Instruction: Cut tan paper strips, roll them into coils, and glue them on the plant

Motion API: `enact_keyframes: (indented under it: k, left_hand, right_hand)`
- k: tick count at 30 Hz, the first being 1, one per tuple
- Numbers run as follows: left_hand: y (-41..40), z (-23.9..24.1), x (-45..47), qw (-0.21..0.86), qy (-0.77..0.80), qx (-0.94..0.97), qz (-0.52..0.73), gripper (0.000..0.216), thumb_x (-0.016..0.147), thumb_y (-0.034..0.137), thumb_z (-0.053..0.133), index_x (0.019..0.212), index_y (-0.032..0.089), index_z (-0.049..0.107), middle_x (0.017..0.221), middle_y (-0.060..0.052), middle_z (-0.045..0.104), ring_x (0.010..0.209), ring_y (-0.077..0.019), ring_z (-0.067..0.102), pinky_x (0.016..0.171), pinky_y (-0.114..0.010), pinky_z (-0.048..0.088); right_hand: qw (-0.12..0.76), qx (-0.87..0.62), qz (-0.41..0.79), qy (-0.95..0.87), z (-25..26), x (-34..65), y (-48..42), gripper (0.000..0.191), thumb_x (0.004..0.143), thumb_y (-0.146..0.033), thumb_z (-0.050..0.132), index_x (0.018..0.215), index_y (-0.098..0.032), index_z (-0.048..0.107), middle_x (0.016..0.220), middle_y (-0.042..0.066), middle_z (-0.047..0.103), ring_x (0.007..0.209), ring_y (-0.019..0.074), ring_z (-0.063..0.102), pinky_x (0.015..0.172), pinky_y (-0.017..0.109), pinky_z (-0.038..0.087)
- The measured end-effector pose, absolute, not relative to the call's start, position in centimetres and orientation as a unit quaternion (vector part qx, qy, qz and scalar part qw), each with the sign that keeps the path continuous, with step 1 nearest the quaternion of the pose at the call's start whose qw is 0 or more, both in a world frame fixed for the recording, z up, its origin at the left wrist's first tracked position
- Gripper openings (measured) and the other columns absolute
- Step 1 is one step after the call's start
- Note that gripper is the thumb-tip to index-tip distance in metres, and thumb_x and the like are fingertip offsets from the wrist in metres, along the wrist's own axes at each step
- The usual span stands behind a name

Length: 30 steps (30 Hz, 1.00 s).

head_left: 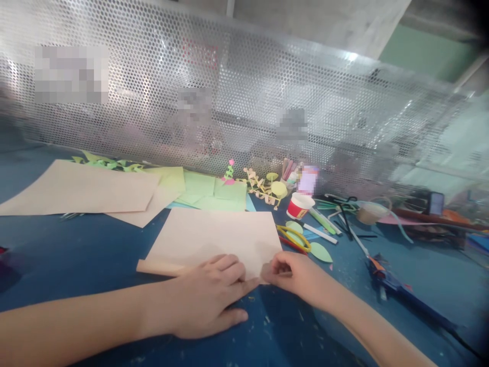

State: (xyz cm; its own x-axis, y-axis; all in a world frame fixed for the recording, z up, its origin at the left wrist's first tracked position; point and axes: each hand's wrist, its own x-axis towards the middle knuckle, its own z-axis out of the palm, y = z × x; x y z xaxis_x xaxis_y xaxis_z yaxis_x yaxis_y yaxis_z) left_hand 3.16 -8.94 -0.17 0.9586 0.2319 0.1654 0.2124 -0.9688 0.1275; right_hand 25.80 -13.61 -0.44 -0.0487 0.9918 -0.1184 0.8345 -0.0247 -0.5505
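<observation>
Perforated metal panel [145, 102] stood along the far side; blue tabletop [95, 260] lay before it.

Peach paper sheet [217, 234]: on the near middle of the tabletop, under both hands. Handling (judged): light, thin, pliable; resistant to a gentle bend but quick to take a crease or dent under a hard pinch. Little slip expected against dry skin, though so light a sheet could skate over the tabletop unless held down. Best grip: flat fingers along the near edge, a light finger-and-thumb hold at a near corner.

Orientation: sheet lay face up, its longer visible side running left to right, roughly parallel to the near edge of the view. Short sides ran near to far, the left one leaning rightward toward the far end. Curled strip [164, 267] along the near edge shared the left-right axis, its free end pointing left.

Left hand [214, 295]: spread, palm down, fingers pressing the near edge, thumb out over bare tabletop; nothing grasped.

Right hand [296, 275]: fingers curled, fingertips drawn together at the near right corner, apparently nipping the paper; blur hid the exact contact.

Scissors [307, 246]: yellow and red handles, just beyond the right edge of the sheet.

Green paper leaf [321, 253]: right of the scissors.
</observation>
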Motion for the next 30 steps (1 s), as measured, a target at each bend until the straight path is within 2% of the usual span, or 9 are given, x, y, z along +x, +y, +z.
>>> enact_keyframes:
  k: [6,11,13,17,25,30]
  left_hand:
    - [-9.1,0.2,3.4,0.059,0.123,0.988,0.077,0.044,0.088,0.04,0.037,0.129,0.025,0.04,0.101,-0.007,0.053,0.098,-0.0235,0.045,0.088,-0.035,0.034]
    - [-9.2,0.3,3.7,0.068,0.126,0.987,0.069,0.043,0.088,0.041,0.036,0.127,0.025,0.042,0.102,-0.007,0.053,0.1,-0.0244,0.044,0.089,-0.037,0.034]
    - [-9.2,0.3,3.8,0.069,0.128,0.987,0.07,0.043,0.087,0.041,0.037,0.127,0.025,0.042,0.103,-0.007,0.052,0.1,-0.0248,0.044,0.088,-0.037,0.034]
    - [-9.1,0.2,3.8,0.068,0.123,0.988,0.07,0.044,0.087,0.042,0.037,0.127,0.025,0.042,0.102,-0.007,0.053,0.1,-0.0253,0.044,0.087,-0.037,0.034]
    - [-9.1,0.3,3.9,0.062,0.126,0.987,0.079,0.045,0.086,0.042,0.04,0.127,0.025,0.042,0.101,-0.007,0.053,0.098,-0.0253,0.045,0.086,-0.037,0.034]
    - [-9.2,0.4,3.9,0.064,0.126,0.986,0.088,0.044,0.085,0.042,0.041,0.125,0.025,0.044,0.098,-0.007,0.053,0.097,-0.0243,0.046,0.085,-0.035,0.035]
  right_hand:
    - [0.123,-0.695,0.194,-0.681,0.3,26.0,-13.8,0.02,0.07,-0.035,0.061,0.062,-0.017,0.057,0.062,0.0,0.059,0.057,0.013,0.052,0.05,0.022,0.033]
    - [0.108,-0.668,0.305,-0.67,1.3,27.9,-13.6,0.021,0.074,-0.038,0.057,0.074,-0.018,0.063,0.072,0.002,0.066,0.065,0.0153,0.057,0.057,0.023,0.039]
    - [0.103,-0.666,0.318,-0.667,1.4,28.4,-13.5,0.021,0.074,-0.039,0.058,0.073,-0.018,0.063,0.073,0.002,0.067,0.066,0.0161,0.058,0.058,0.024,0.039]
    - [0.089,-0.692,0.28,-0.66,1.2,28.5,-13.4,0.024,0.072,-0.041,0.06,0.068,-0.018,0.063,0.069,0.003,0.066,0.063,0.0168,0.057,0.055,0.025,0.038]
    - [0.075,-0.702,0.249,-0.663,1.1,28.2,-13.5,0.022,0.072,-0.039,0.059,0.07,-0.018,0.064,0.068,0.002,0.066,0.061,0.015,0.058,0.053,0.023,0.037]
    - [0.065,-0.712,0.203,-0.669,1.1,27.9,-13.6,0.02,0.071,-0.036,0.06,0.064,-0.018,0.06,0.064,0.0,0.063,0.058,0.0134,0.055,0.05,0.022,0.034]
